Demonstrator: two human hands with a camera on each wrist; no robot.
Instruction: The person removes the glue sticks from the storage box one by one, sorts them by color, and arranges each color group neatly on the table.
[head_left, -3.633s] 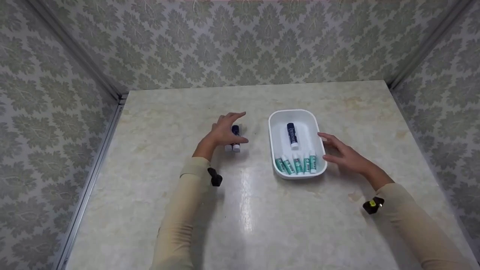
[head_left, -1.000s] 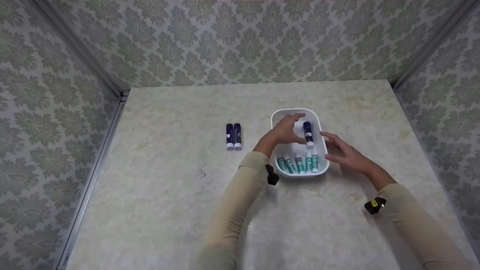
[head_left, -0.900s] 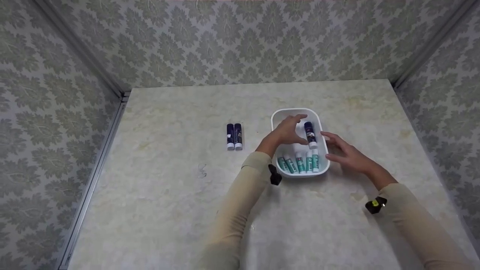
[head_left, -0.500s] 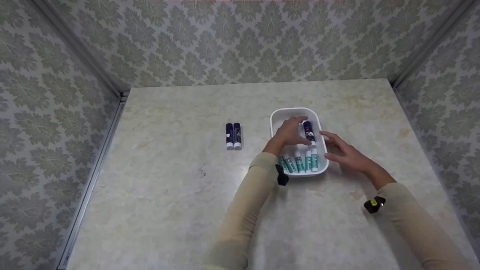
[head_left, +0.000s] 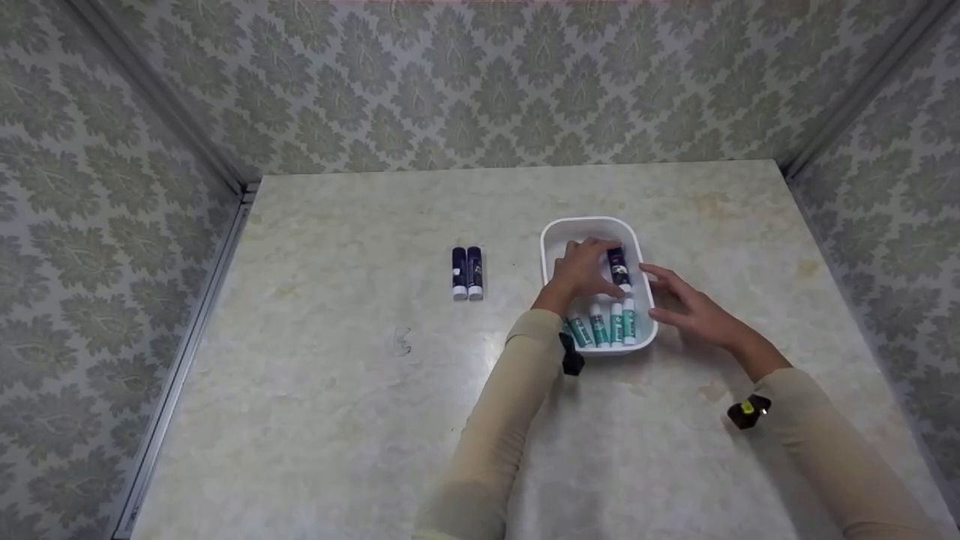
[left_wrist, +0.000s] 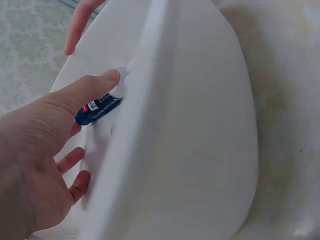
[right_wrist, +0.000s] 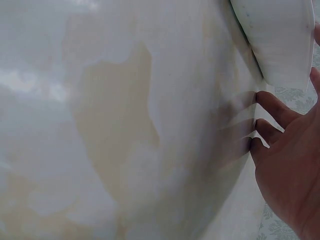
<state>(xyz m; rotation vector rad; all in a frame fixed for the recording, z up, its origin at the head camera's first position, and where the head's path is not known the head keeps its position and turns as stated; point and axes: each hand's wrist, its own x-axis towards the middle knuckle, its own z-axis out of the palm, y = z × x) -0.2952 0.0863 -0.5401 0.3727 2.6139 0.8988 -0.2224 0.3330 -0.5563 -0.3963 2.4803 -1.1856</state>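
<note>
Moved since 3.6 s ago: left hand gone from the pair of dark blue sticks across to the white tray, dark blue stick inside shifted from tray centre toward the right wall. Largest first: pale marbled desk, walled on three sides by leaf-patterned panels. Then both cream sleeves, each with a small black wrist unit. Next, white tray right of desk centre, oval-cornered, resting flat. Left hand inside it, thumb and fingers curled round the dark blue stick, which lies against the tray floor by the right wall; in the left wrist view, thumb pressed on the blue barrel just under the rim. Right hand outside, just beside the tray's right wall, fingers straight and relaxed, grasping nothing; contact with the wall not clear. Smaller: row of green-and-white sticks side by side at the tray's near end, partly hidden by the left wrist. Smallest: pair of dark blue sticks, white ends toward the viewer, touching each other, on the desk well left of the tray
</note>
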